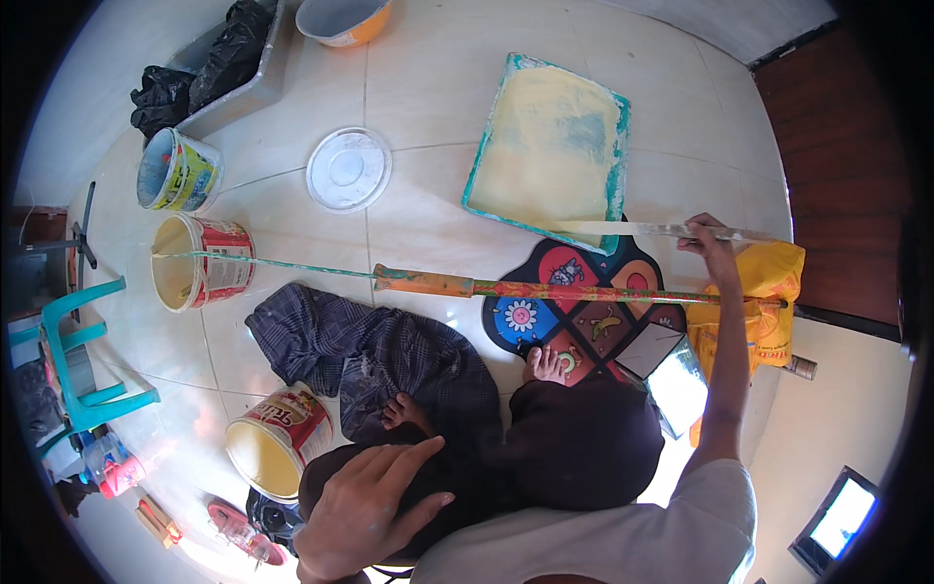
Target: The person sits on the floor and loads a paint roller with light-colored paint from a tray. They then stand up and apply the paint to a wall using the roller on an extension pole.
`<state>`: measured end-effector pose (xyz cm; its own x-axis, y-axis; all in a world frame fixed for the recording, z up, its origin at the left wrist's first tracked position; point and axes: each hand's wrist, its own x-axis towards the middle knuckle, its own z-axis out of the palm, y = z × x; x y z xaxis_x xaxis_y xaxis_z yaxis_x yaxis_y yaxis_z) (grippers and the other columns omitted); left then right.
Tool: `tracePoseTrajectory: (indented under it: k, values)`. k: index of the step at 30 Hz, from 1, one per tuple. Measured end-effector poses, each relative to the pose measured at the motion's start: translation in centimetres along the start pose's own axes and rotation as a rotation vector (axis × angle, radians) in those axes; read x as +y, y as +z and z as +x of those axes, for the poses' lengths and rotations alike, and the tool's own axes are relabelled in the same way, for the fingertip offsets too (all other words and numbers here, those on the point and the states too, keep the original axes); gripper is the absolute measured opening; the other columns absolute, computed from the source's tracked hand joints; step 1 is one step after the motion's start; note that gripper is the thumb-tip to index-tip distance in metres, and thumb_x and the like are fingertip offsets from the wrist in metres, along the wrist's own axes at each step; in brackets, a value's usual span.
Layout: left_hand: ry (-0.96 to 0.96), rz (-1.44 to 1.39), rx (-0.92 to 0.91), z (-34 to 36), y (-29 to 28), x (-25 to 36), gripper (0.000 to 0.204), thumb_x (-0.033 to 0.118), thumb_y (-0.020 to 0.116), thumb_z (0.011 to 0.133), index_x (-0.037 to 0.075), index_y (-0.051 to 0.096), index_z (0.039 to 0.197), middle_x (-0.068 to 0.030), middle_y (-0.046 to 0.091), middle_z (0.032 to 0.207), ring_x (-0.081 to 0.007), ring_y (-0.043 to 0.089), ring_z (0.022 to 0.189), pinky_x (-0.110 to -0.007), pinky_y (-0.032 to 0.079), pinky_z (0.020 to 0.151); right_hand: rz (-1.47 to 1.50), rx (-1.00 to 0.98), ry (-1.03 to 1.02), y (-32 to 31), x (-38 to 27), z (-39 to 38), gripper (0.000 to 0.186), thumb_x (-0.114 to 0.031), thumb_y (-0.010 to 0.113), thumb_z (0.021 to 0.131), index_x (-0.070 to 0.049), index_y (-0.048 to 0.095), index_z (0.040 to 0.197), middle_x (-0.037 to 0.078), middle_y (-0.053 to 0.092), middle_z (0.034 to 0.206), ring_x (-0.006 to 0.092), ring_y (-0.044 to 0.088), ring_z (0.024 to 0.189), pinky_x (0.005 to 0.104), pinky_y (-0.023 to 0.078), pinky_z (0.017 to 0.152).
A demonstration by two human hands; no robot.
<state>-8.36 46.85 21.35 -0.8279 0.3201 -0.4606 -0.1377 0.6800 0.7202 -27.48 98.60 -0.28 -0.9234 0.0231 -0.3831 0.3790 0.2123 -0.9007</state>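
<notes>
Right hand [702, 234]: closed around a flat pale stick [647, 230], the left end of which is laid over the near edge of a teal-rimmed paint tray [621, 161]; whether the cream paint [535, 156] is touched by the tip cannot be told. Left hand [375, 501]: held well apart from the right, fingers loosely spread, nothing seen in its grasp; its palm is turned from view, so contact with the dark trousers [584, 443] cannot be confirmed. Long pole [564, 292], orange-gripped: extended across the scene, its thin end reaching a red-and-white pail [229, 265], its far part crossed by the right forearm. Patterned mat [603, 323]: partly covered by tray, pole and one foot. Yellow plastic bag [773, 268]: partly hidden by the same forearm. Second pail [299, 414]: partly concealed by the left leg. Glossy rectangular object [678, 389]: obscured by glare. Grey tub [255, 86]: cut off at the upper edge, with black plastic bags [232, 56] contained.
</notes>
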Motion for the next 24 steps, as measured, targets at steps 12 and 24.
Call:
tracePoseTrajectory:
  k: [12, 24]
  values:
    - [0.149, 0.066, 0.01, 1.0, 0.1, -1.2, 0.05, 0.025, 0.074, 0.081, 0.002, 0.059, 0.122, -0.0121, 0.064, 0.095, -0.0265, 0.063, 0.084, -0.035, 0.052, 0.076, -0.004, 0.009, -0.031, 1.4, -0.4, 0.3, 0.018, -0.017, 0.06, 0.092, 0.0, 0.06, 0.093, 0.008, 0.061, 0.086, 0.0173, 0.066, 0.077, 0.0308, 0.058, 0.073]
    - [0.177, 0.086, 0.019, 1.0, 0.0, -1.4, 0.049, 0.025, 0.074, 0.081, 0.002, 0.059, 0.122, -0.0119, 0.064, 0.096, -0.0266, 0.064, 0.084, -0.035, 0.052, 0.077, -0.098, 0.07, -0.17, 3.1, -5.5, 1.0, 0.017, -0.017, 0.062, 0.092, 0.0, 0.061, 0.093, 0.006, 0.062, 0.082, 0.0147, 0.065, 0.071, 0.0278, 0.057, 0.068]
